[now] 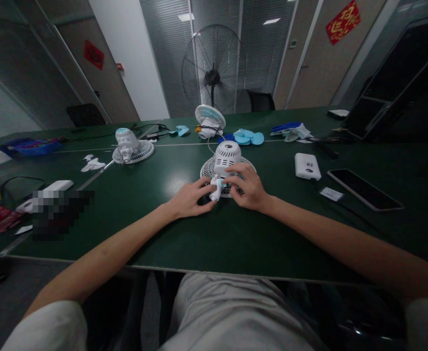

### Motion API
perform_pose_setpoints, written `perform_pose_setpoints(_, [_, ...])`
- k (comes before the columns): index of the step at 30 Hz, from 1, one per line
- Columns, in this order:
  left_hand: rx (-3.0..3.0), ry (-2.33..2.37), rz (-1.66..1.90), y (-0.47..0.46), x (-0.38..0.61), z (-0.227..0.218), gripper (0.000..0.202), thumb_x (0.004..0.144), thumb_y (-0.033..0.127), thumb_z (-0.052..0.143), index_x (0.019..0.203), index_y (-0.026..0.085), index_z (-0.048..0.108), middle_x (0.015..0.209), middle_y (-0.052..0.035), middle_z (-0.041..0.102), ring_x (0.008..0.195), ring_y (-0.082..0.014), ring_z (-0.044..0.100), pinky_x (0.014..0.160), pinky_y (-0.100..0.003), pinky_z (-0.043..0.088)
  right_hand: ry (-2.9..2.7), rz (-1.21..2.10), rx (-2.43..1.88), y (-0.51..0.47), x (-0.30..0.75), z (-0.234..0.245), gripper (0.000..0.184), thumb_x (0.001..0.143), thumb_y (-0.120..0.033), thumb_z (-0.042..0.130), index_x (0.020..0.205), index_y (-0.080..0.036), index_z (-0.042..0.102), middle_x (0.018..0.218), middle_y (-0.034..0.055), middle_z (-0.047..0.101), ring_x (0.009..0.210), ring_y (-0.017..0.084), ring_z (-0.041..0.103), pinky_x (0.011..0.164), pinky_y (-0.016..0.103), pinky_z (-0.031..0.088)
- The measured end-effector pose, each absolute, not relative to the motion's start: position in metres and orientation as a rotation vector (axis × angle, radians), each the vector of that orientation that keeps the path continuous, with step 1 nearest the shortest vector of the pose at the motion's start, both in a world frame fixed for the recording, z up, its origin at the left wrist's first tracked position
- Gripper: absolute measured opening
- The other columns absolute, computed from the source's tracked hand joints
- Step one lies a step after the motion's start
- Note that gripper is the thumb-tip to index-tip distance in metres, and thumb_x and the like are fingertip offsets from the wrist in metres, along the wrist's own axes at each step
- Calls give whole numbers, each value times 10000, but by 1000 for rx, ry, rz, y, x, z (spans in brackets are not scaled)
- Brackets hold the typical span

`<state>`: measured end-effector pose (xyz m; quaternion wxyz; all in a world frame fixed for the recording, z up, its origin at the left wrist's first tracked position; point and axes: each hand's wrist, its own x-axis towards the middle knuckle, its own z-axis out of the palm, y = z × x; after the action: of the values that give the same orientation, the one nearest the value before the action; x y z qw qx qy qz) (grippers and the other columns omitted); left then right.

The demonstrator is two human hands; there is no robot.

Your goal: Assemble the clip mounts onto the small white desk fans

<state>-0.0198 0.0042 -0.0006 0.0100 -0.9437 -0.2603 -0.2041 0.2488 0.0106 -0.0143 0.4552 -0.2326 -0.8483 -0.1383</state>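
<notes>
A small white fan [227, 155] lies face down on the green table, its motor housing up and its grille beneath. From the housing a white neck joint [216, 191] points towards me, with a bit of light blue on its right side. My left hand [192, 199] grips this joint from the left, thumb below and index finger above. On the other side my right hand [248, 187] has its index finger and thumb at the light blue bit, while another finger rests against the housing. The fingertips partly hide what they pinch.
Another face-down fan [128, 144] lies to the left near white plastic parts [92, 164]. Behind stand a third fan [210, 119] and light blue fan blades [248, 137]. A white power bank [307, 166] and a phone [365, 189] lie to the right.
</notes>
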Motion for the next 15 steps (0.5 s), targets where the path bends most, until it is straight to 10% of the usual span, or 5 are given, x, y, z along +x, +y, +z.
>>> perform_pose_setpoints(15, [-2948,-810,-656,4,-21,1,354,1016,457,559,1264,207,595,1307,-113,577,899,-189,650,763,-318,570,-2081,-396,-643,15,248,-17,109,905,-210,708,996,-258,673,1341,78,595,1269,318,558,1103,568,495])
